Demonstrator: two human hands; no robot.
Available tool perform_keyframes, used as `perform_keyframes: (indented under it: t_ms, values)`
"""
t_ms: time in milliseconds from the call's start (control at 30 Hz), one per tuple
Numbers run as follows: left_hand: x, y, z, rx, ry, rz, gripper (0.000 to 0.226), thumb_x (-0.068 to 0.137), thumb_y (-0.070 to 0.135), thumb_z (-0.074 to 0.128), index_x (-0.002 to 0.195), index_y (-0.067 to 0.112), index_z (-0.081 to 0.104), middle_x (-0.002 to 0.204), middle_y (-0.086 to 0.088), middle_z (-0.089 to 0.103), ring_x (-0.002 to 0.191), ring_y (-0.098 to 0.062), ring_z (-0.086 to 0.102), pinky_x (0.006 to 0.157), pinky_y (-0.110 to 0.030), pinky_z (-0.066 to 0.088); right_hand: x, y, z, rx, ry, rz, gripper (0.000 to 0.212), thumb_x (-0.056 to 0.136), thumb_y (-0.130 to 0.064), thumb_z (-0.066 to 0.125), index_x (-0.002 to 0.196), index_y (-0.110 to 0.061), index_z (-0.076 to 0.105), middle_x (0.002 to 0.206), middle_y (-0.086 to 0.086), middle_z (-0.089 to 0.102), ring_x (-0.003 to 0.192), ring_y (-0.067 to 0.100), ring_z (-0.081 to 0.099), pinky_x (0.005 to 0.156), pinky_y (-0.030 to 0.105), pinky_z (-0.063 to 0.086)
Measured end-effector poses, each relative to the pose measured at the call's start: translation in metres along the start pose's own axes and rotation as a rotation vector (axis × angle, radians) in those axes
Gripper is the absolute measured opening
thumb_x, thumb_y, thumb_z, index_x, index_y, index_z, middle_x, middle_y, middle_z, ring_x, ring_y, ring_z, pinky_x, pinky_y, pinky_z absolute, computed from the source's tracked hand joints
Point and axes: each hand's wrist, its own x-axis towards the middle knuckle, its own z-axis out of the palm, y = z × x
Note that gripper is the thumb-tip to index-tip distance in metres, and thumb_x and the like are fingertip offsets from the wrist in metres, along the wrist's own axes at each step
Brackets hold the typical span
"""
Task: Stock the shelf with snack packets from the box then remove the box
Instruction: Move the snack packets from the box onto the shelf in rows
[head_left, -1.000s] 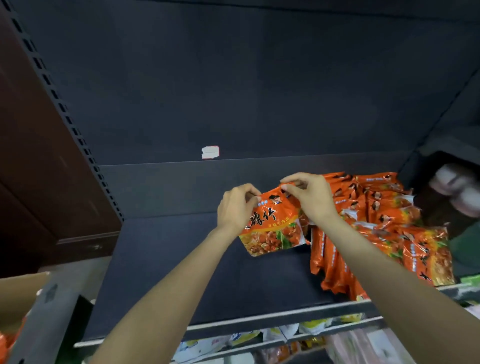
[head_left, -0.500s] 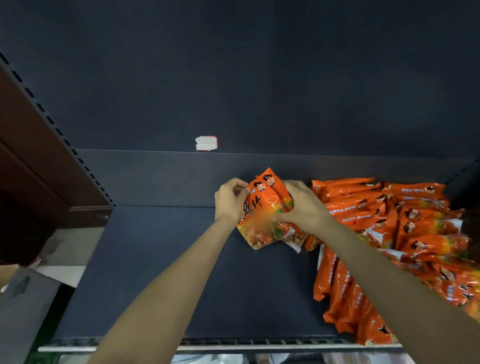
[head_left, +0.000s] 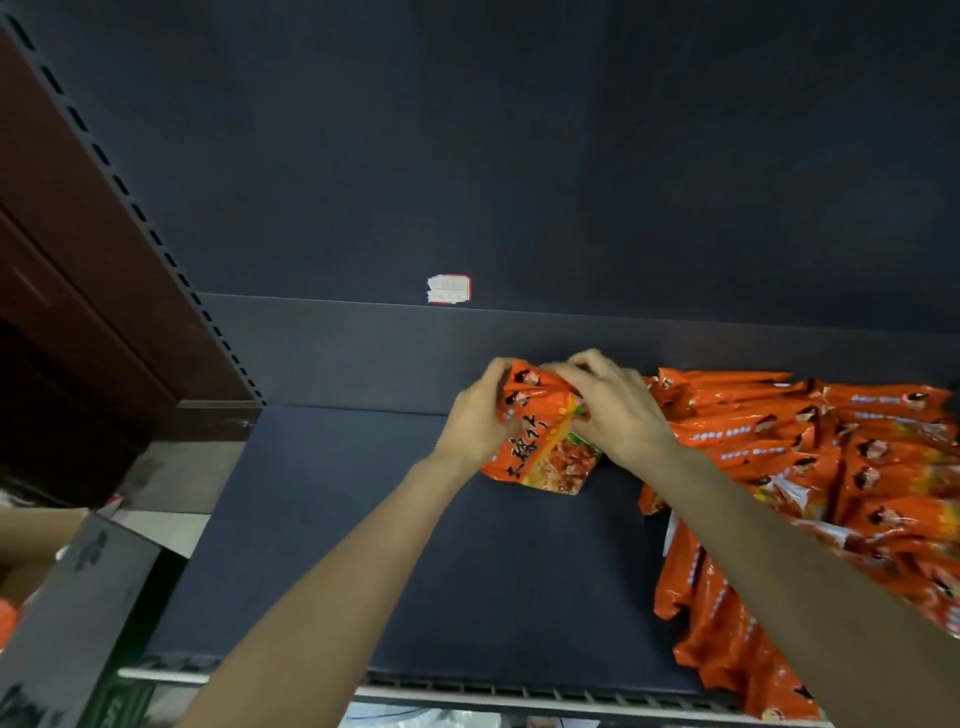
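Both hands hold a small bunch of orange snack packets (head_left: 540, 447) at the back of the dark shelf (head_left: 415, 545), close to its rear wall. My left hand (head_left: 478, 415) grips the bunch's left edge. My right hand (head_left: 613, 410) curls over its top and right side. Rows of the same orange packets (head_left: 810, 467) fill the shelf's right part, just right of the bunch. The cardboard box (head_left: 67, 613) shows at the lower left, with a bit of orange inside it.
A slotted upright (head_left: 130, 197) and a brown wooden panel (head_left: 62, 249) border the shelf on the left. A torn white price label (head_left: 449, 289) sticks on the shelf's back panel. The shelf's metal front rail (head_left: 519, 696) runs along the bottom.
Both hands have carried the packets further back on the shelf and to the right, nearer the stocked rows. The right hand now lies over the bunch's top.
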Motion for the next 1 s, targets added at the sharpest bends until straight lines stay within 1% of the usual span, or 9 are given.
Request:
perform_keyframes:
  t_ms: [167,300,400,467,533,600,833,933,1000]
  values:
    - [0.007,0.008,0.024,-0.072,0.03,-0.002,0.06,0.076,-0.003,0.069,0.118,0.026,0.038,0.109,0.004,0.057,0.096,-0.012,0.059,0.078,-0.023,0.048,-0.009,0.014,-0.003,-0.064,-0.01,0.205,0.087,0.073,-0.026,0.077,0.144,-0.025,0.026,0.136,0.003,0.038,0.128,0.022,0.035,0.109,0.038,0.029]
    - [0.009,0.009,0.032,-0.092,0.017,-0.028,0.063,0.075,0.002,0.072,0.115,0.03,0.033,0.112,0.001,0.056,0.101,-0.015,0.059,0.083,-0.035,0.054,-0.015,0.022,-0.003,-0.088,-0.05,0.229,0.084,0.074,-0.029,0.076,0.143,-0.024,0.029,0.134,0.001,0.041,0.129,0.022,0.038,0.115,0.036,0.021]
    - [0.009,0.012,0.026,0.235,0.097,0.021,0.075,0.073,0.019,0.077,0.132,0.033,0.031,0.128,-0.001,0.043,0.114,-0.017,0.046,0.088,-0.039,0.049,-0.015,0.022,0.002,-0.13,-0.02,0.199,0.078,0.077,-0.024,0.073,0.143,-0.024,0.031,0.135,0.0,0.042,0.131,0.021,0.038,0.118,0.036,0.01]
    - [0.008,0.014,0.021,0.448,0.167,0.197,0.08,0.075,0.022,0.075,0.14,0.032,0.03,0.139,-0.001,0.036,0.122,-0.021,0.041,0.097,-0.041,0.044,-0.015,0.021,0.005,-0.124,0.003,0.192,0.079,0.078,-0.021,0.072,0.144,-0.023,0.03,0.137,0.0,0.041,0.131,0.02,0.037,0.119,0.037,0.007]
    - [0.009,0.016,0.019,0.584,0.132,0.357,0.077,0.079,0.021,0.071,0.143,0.032,0.029,0.148,0.0,0.031,0.132,-0.023,0.034,0.107,-0.04,0.034,-0.014,0.021,0.007,-0.129,-0.004,0.192,0.082,0.078,-0.021,0.072,0.145,-0.022,0.026,0.141,0.0,0.039,0.134,0.019,0.034,0.118,0.038,0.005]
    - [0.012,0.016,0.02,0.685,0.05,0.397,0.072,0.083,0.023,0.067,0.144,0.031,0.029,0.152,0.001,0.027,0.139,-0.022,0.026,0.111,-0.038,0.026,-0.014,0.021,0.008,-0.145,-0.028,0.206,0.086,0.077,-0.025,0.073,0.147,-0.022,0.021,0.147,-0.001,0.034,0.139,0.017,0.026,0.118,0.039,0.003]
    - [0.017,0.018,0.019,0.832,0.014,0.39,0.061,0.085,0.023,0.063,0.14,0.027,0.036,0.152,0.0,0.029,0.142,-0.02,0.022,0.117,-0.04,0.011,-0.013,0.017,0.008,-0.137,-0.024,0.241,0.088,0.077,-0.023,0.073,0.147,-0.02,0.02,0.15,0.0,0.028,0.144,0.018,0.015,0.119,0.039,0.002]
    - [0.012,0.025,0.015,0.801,0.051,0.395,0.061,0.086,0.022,0.061,0.142,0.027,0.035,0.151,-0.002,0.031,0.142,-0.022,0.022,0.117,-0.04,0.015,-0.019,0.01,0.003,-0.062,0.038,0.227,0.086,0.076,-0.024,0.074,0.146,-0.019,0.024,0.15,0.002,0.028,0.143,0.019,0.018,0.119,0.037,0.006]
    - [0.005,0.029,0.012,0.776,0.073,0.39,0.06,0.087,0.02,0.06,0.141,0.026,0.036,0.15,-0.002,0.033,0.141,-0.022,0.025,0.116,-0.039,0.018,-0.027,0.005,0.0,-0.014,0.078,0.21,0.081,0.077,-0.024,0.074,0.144,-0.018,0.029,0.147,0.003,0.032,0.14,0.02,0.023,0.119,0.037,0.015]
